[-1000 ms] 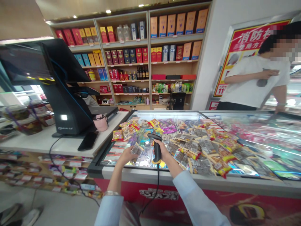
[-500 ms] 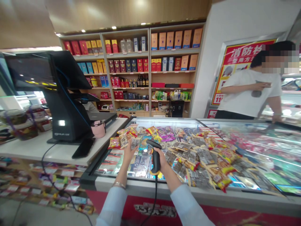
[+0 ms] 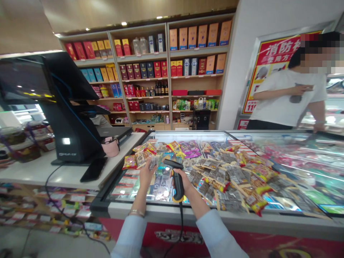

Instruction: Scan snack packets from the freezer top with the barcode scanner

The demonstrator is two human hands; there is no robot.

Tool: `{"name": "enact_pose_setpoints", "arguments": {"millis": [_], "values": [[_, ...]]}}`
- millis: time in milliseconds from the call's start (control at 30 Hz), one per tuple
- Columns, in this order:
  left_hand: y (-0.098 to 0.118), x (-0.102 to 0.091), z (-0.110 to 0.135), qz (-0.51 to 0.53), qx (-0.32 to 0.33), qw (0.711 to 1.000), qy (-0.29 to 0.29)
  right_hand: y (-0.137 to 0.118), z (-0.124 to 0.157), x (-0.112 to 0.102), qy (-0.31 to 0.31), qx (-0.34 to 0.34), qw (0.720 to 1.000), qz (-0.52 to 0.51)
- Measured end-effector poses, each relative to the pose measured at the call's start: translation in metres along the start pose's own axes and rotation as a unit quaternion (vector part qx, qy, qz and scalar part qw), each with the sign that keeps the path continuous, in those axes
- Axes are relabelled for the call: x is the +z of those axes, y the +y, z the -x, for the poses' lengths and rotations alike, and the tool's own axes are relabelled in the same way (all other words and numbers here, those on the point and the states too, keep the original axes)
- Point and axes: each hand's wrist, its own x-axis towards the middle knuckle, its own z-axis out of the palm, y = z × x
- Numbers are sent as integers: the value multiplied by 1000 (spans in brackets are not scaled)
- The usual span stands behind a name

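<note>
My right hand (image 3: pixel 182 181) is wrapped round the grip of a black and yellow barcode scanner (image 3: pixel 177 184), whose head points left toward my other hand. A cable runs down from its base. My left hand (image 3: pixel 146 174) is closed on a small clear snack packet (image 3: pixel 153 162) at the left end of the freezer top. Just behind these fingers lie red and yellow snack packets (image 3: pixel 130 162). To the right of the scanner, a wide heap of snack packets (image 3: pixel 228 172) spreads over the glass, many of them clear with grey contents, others yellow and red.
On the white counter (image 3: pixel 27 173) at left stand a black checkout terminal (image 3: pixel 72 143), a pink cup (image 3: pixel 110 147) and a phone (image 3: pixel 93 170). A person (image 3: pixel 285 93) in a white shirt stands beyond the freezer (image 3: pixel 129 211) at right. Shelves of boxes (image 3: pixel 158 70) line the back.
The view has shifted slightly. The scanner's head has swung a little left and its base a little right. My left hand stays at the packet with little movement.
</note>
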Motion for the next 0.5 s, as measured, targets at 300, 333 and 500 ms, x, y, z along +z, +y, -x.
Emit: {"name": "enact_pose_setpoints", "arguments": {"millis": [300,333,500], "values": [[-2,1,-1,-4,-1,1000,-5,-2,2,2,-26,-10,1000,12],[-2,2,-2,-3,-3,1000,-6,-2,1,2,-29,-15,999,11],[-4,2,-5,10,-22,1000,-9,-3,2,5,-29,-30,999,10]]}}
